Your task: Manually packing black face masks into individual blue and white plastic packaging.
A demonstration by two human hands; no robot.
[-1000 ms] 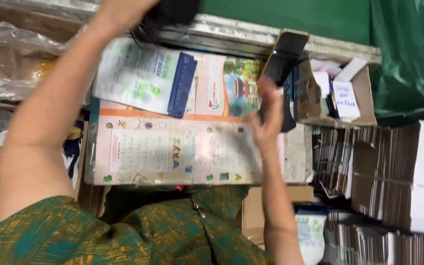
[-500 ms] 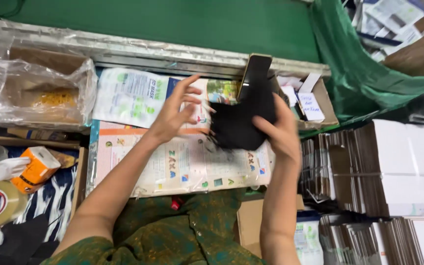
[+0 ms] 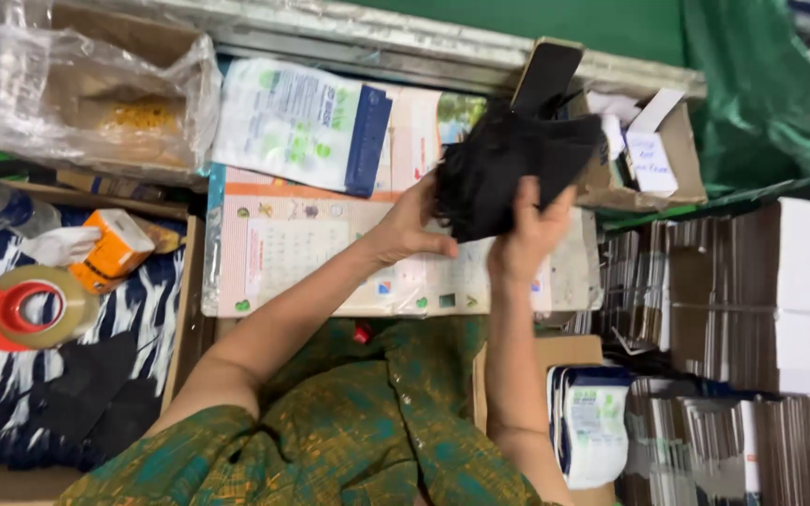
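Both hands now grip the black fabric bundle [image 3: 508,173], left hand [image 3: 410,225] with fingers clamped on its lower left edge, right hand [image 3: 529,234] pinching from beneath, the bundle lifted higher over the printed calendar sheet [image 3: 302,253] than half a second ago

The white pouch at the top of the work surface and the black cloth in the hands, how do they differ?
The white pouch lies flat and untouched; the black cloth is bunched up, held above the surface by both the left hand and the right hand. The pouch is pale with green print and a dark blue edge; the cloth is plain black. Both sit over the printed calendar sheet.
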